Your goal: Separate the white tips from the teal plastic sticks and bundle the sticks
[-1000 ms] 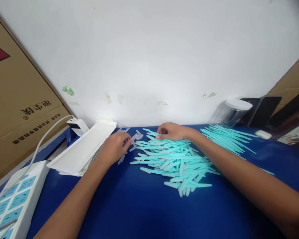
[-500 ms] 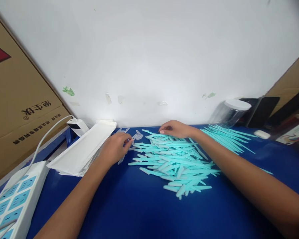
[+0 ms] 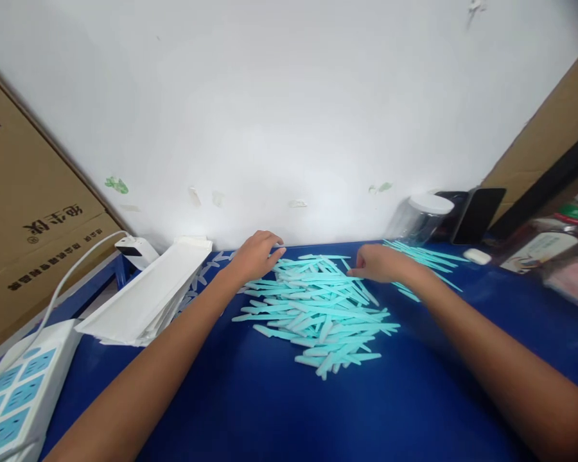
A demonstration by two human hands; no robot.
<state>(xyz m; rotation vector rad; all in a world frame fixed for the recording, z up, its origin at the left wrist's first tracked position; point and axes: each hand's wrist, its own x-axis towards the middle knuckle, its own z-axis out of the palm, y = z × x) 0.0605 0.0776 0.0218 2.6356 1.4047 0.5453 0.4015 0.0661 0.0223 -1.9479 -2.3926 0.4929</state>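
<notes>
Turquoise eyebrow razors (image 3: 322, 308) with whitish blade ends lie in a large loose pile on the blue table. My left hand (image 3: 257, 258) is over the pile's far left edge. Its thumb and index finger are apart, and I see nothing plainly held between them. At the pile's far right edge, my right hand (image 3: 378, 262) has its fingers pinched together; whatever they hold is hidden. A second bunch of turquoise razors (image 3: 431, 258) fans out beyond my right hand, partly covered by it. Small clear plastic pieces (image 3: 205, 273) lie left of my left hand.
A stack of white sheets or sleeves (image 3: 144, 295) lies at left, by a white power strip (image 3: 24, 391) and a corded white device (image 3: 137, 251). At right stand a clear jar (image 3: 417, 218), a dark phone (image 3: 479, 215) and a bottle (image 3: 549, 237). A white wall closes the back.
My left hand has moved right, from the clear pieces to the pile's edge. My right hand has drawn back rightward from the top of the pile. The view has shifted slightly.
</notes>
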